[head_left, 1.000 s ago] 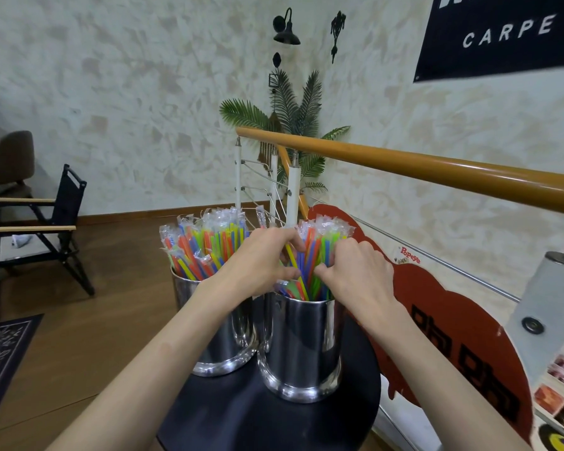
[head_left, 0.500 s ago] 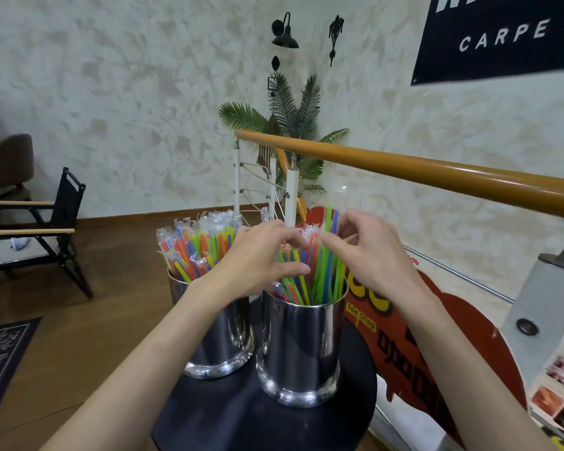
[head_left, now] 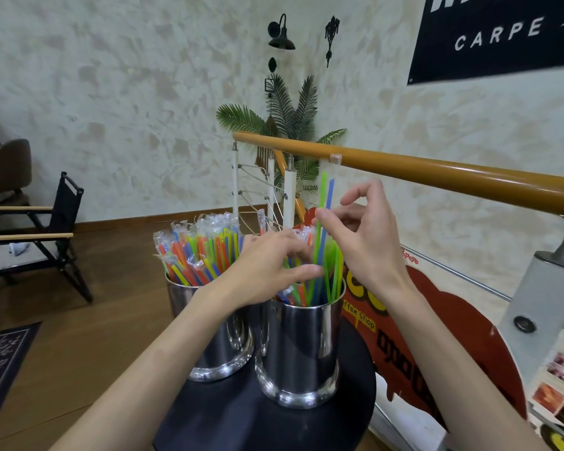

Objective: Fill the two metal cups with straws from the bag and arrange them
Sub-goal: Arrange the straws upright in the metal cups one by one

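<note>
Step in hand, as I judge it: arranging, both shiny metal cups being filled. My right hand (head_left: 368,242) pinches a green and a blue straw (head_left: 323,203) between thumb and forefinger, other fingers loosely spread, lifting them above the bundle in the near cup (head_left: 302,349). My left hand (head_left: 267,271) rests flat-fingered across those straws, gripping nothing. The far cup (head_left: 222,340) stands beside my left wrist. Next: reseat the pair level.
</note>
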The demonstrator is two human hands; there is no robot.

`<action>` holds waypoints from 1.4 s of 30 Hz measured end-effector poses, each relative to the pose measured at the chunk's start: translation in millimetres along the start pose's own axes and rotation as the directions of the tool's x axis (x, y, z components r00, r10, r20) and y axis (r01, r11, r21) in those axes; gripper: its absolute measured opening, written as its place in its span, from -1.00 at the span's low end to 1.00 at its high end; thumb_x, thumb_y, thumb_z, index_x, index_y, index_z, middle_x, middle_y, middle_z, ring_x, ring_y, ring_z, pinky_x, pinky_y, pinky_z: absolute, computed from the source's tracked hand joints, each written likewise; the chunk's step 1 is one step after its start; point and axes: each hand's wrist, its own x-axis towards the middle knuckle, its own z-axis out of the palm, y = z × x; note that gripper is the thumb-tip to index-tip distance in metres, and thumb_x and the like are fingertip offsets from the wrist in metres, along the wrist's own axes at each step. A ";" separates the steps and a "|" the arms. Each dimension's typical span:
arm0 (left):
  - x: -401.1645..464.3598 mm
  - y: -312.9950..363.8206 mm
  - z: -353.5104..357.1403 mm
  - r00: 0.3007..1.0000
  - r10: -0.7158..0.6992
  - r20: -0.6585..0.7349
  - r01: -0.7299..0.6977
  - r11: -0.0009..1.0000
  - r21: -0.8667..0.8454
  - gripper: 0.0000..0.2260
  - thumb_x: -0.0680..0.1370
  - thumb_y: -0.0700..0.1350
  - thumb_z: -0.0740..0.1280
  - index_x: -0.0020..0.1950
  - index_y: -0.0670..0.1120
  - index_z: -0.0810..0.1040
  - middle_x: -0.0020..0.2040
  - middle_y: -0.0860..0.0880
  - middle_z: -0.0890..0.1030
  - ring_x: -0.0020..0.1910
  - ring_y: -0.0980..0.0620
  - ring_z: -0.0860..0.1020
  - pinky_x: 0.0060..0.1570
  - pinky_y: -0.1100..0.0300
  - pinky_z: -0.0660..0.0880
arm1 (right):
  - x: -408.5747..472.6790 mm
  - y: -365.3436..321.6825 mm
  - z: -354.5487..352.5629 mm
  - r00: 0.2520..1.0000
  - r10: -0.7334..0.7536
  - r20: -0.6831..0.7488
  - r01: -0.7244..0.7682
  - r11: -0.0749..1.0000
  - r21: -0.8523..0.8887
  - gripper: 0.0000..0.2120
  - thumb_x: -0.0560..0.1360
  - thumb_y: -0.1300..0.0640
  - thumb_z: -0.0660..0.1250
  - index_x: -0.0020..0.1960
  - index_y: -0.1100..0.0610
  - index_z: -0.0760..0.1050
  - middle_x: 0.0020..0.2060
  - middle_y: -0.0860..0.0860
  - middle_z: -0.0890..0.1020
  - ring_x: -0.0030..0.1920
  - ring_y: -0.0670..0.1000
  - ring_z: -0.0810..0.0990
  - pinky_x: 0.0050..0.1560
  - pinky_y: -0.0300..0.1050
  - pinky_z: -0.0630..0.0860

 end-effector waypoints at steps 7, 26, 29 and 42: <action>-0.1 -3.1 -0.3 0.992 -0.023 0.126 0.020 0.999 0.026 -0.74 0.62 0.13 0.29 -0.19 0.03 0.53 -0.11 0.08 0.46 -0.05 0.17 0.42 0.19 0.05 0.16 | -2.1 7.2 2.7 0.991 -0.089 0.104 0.092 0.996 -0.022 -0.86 0.59 0.18 0.40 -0.03 0.07 0.44 -0.19 -0.02 0.67 -0.12 -0.03 0.68 -0.17 -0.07 0.59; -1.3 -9.0 -22.4 0.997 -0.012 0.078 0.022 0.992 -0.125 -0.75 0.61 -0.19 0.26 0.09 0.05 0.71 0.18 0.15 0.55 0.21 0.17 0.51 0.37 -0.05 0.37 | 8.8 25.4 -9.1 0.901 -0.417 0.119 0.427 0.806 -0.410 -0.83 0.47 0.37 0.45 0.00 0.17 0.71 -0.12 0.03 0.70 -0.08 -0.04 0.59 0.01 -0.30 0.42; -0.5 -11.1 -20.4 0.999 -0.031 0.027 0.033 0.997 -0.076 -0.74 0.58 -0.24 0.27 0.03 0.05 0.70 0.13 0.12 0.55 0.20 0.11 0.51 0.35 -0.05 0.39 | 9.0 20.2 -10.8 0.915 -0.404 0.016 0.382 0.850 -0.364 -0.82 0.49 0.34 0.44 0.04 0.16 0.72 -0.13 0.03 0.69 -0.13 -0.14 0.57 -0.02 -0.35 0.47; 2.4 -17.9 -11.2 0.999 -0.023 -0.042 0.026 0.998 0.061 -0.79 0.64 -0.12 0.27 0.18 0.05 0.65 0.16 0.08 0.54 0.18 0.05 0.52 0.26 -0.08 0.45 | 3.1 -14.7 -11.4 0.990 -0.074 -0.122 0.091 0.986 0.138 -0.84 0.47 0.17 0.53 0.06 0.10 0.71 -0.18 0.02 0.56 -0.26 -0.12 0.49 -0.24 -0.19 0.51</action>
